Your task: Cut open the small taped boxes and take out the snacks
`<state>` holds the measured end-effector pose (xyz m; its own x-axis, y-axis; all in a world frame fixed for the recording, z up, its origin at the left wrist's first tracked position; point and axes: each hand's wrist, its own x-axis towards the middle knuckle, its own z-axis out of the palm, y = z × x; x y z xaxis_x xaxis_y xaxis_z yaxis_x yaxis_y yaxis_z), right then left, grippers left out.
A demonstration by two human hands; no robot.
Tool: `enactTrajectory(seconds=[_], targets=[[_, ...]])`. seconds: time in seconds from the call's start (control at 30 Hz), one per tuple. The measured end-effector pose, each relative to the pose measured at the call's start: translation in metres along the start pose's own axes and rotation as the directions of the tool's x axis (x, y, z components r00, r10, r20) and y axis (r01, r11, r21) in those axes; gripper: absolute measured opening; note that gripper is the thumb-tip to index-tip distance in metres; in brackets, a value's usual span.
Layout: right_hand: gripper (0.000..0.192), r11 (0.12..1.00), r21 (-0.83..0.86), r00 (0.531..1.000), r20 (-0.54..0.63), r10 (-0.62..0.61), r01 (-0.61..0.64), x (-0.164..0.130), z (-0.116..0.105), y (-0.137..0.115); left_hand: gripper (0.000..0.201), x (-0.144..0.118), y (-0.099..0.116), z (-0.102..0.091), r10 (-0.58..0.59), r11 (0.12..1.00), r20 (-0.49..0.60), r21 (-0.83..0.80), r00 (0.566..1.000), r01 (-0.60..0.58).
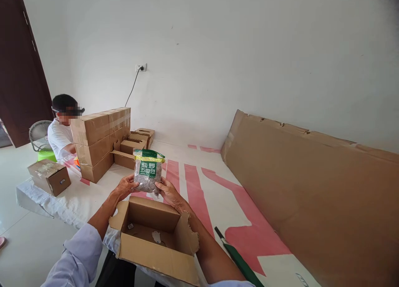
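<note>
Between my two hands I hold up a plastic bag of beans (147,173) with a green and yellow top and a green label. My left hand (126,187) grips its lower left edge, thumb in front. On the opposite side, my right hand (171,192) pinches the lower right edge. Just below and nearer to me stands an open cardboard box (156,260), flaps folded out. Its visible floor bears a small white label and a pale patch. My forearms pass on either side of the box.
Stacked cartons (96,143) stand at the left, with several open boxes (132,145) behind. A co-worker (60,133) sits beyond them, near a fan (39,135). A single carton (50,177) lies at the table's left edge. A large cardboard sheet (305,187) leans along the right.
</note>
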<state>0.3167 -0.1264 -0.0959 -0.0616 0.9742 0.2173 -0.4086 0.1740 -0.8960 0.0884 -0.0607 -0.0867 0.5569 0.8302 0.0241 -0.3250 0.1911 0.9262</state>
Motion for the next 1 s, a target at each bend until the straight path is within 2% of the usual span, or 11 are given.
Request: enactTrajectory(seconds=[0.17, 0.63, 1.0], targets=[[0.037, 1.0, -0.007, 1.0, 0.017, 0.007, -0.007, -0.004, -0.005, 0.009, 0.064, 0.0, -0.007, -0.001, -0.004, 1.0, 0.01, -0.003, 1.0, 0.004], [0.051, 0.998, 0.032, 0.998, -0.047, 0.05, -0.048, -0.007, -0.023, 0.036, 0.064, 0.018, -0.036, -0.019, -0.104, 0.994, -0.014, 0.03, 0.995, 0.104], [0.05, 0.997, 0.03, 0.996, -0.038, 0.077, -0.076, -0.014, -0.029, 0.029, 0.061, 0.017, -0.036, -0.009, -0.101, 0.995, -0.012, 0.015, 0.995, 0.101]])
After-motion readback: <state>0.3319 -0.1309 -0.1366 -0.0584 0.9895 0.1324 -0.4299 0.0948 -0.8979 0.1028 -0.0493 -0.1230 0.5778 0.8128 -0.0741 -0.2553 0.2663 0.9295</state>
